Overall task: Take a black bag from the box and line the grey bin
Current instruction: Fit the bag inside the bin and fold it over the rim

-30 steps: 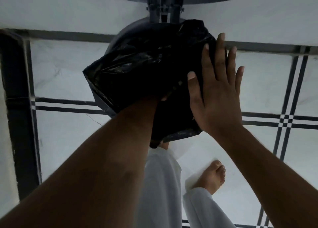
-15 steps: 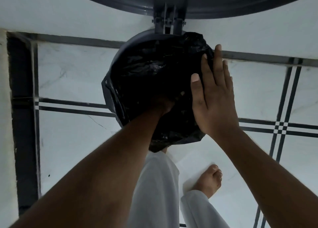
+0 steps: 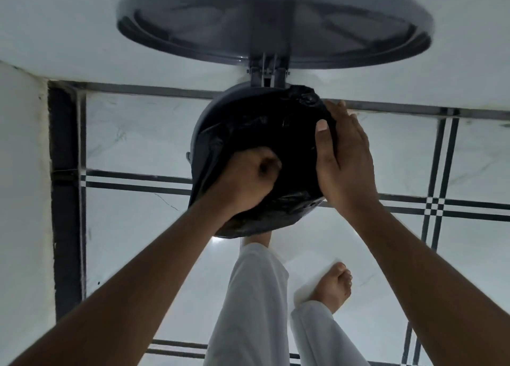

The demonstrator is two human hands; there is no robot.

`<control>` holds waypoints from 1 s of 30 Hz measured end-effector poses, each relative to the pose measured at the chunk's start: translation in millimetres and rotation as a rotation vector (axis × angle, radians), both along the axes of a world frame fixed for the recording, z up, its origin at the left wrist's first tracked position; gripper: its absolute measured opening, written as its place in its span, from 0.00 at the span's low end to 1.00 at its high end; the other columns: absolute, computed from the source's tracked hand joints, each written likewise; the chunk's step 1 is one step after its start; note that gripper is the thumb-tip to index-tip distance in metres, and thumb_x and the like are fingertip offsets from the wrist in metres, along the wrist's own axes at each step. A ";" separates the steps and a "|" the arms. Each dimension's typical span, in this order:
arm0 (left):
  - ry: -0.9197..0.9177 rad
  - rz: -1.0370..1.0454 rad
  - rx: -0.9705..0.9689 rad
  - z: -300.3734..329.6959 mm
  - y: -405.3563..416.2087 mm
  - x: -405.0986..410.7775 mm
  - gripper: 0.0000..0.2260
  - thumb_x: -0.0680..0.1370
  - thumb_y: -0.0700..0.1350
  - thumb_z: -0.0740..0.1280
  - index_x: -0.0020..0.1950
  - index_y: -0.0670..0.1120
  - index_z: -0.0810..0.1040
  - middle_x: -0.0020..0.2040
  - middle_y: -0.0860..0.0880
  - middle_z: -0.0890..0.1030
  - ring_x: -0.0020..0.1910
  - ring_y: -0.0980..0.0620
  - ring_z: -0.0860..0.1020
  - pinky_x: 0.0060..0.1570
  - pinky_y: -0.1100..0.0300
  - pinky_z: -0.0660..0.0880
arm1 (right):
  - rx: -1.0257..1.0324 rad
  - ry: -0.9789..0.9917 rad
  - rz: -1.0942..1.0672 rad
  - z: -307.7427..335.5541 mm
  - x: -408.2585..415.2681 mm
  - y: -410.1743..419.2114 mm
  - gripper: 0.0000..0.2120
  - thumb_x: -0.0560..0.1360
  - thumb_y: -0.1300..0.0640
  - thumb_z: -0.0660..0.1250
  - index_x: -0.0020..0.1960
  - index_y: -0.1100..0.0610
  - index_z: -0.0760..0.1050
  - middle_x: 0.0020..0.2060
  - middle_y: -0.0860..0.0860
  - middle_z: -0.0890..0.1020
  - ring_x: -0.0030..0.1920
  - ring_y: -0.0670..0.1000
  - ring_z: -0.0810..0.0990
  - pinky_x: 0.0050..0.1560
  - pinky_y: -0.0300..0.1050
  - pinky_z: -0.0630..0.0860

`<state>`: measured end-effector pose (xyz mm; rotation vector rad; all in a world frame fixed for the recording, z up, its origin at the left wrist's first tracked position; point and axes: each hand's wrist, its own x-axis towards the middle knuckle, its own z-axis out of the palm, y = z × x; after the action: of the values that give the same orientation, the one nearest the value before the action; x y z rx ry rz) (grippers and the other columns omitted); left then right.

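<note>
I look straight down on the round grey bin (image 3: 202, 122) with its lid (image 3: 273, 26) swung up against the wall. A black bag (image 3: 265, 128) fills the bin's mouth and drapes over its rim. My left hand (image 3: 248, 180) is a fist gripping the bag's edge at the near left of the rim. My right hand (image 3: 345, 158) lies with fingers wrapped over the bag at the rim's right side, pressing the plastic against it. The box is not in view.
White floor tiles with dark stripe lines (image 3: 132, 180) surround the bin. A white wall (image 3: 55, 34) runs behind it, another wall (image 3: 22, 200) at the left. My legs in white trousers (image 3: 254, 296) and a bare foot (image 3: 335, 285) stand below the bin.
The bag has gone down over the bin's mouth and spread on its rim. My left hand has come out to the near rim; my right hand has curled over the right edge.
</note>
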<state>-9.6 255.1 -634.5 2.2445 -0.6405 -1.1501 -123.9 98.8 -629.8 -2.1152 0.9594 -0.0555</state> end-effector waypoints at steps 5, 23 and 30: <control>-0.804 -0.035 0.069 48.5 24.1 29.4 0.21 0.82 0.53 0.71 0.72 0.45 0.75 0.60 0.42 0.79 0.53 0.42 0.81 0.46 0.47 0.82 | 0.058 0.061 -0.160 5.3 8.9 -11.4 0.30 0.88 0.38 0.59 0.86 0.51 0.65 0.72 0.52 0.83 0.75 0.58 0.79 0.76 0.62 0.75; -0.014 0.785 -0.140 9.2 -1.9 141.7 0.05 0.80 0.48 0.73 0.48 0.47 0.83 0.38 0.56 0.83 0.35 0.61 0.79 0.37 0.67 0.77 | 0.409 -0.019 -0.693 -12.9 63.8 -52.1 0.12 0.82 0.43 0.74 0.44 0.48 0.82 0.39 0.43 0.86 0.43 0.47 0.84 0.54 0.47 0.84; 0.199 0.538 0.441 -17.4 8.5 147.8 0.14 0.80 0.50 0.71 0.56 0.40 0.84 0.45 0.48 0.84 0.40 0.51 0.80 0.40 0.58 0.75 | 0.519 0.238 -0.679 -23.3 55.3 -59.2 0.10 0.78 0.46 0.79 0.42 0.50 0.86 0.43 0.47 0.89 0.52 0.54 0.89 0.62 0.48 0.85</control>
<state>138.2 263.6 -651.9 2.3859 0.3197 -1.2833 -68.6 39.6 -653.1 -1.2785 1.6022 0.0975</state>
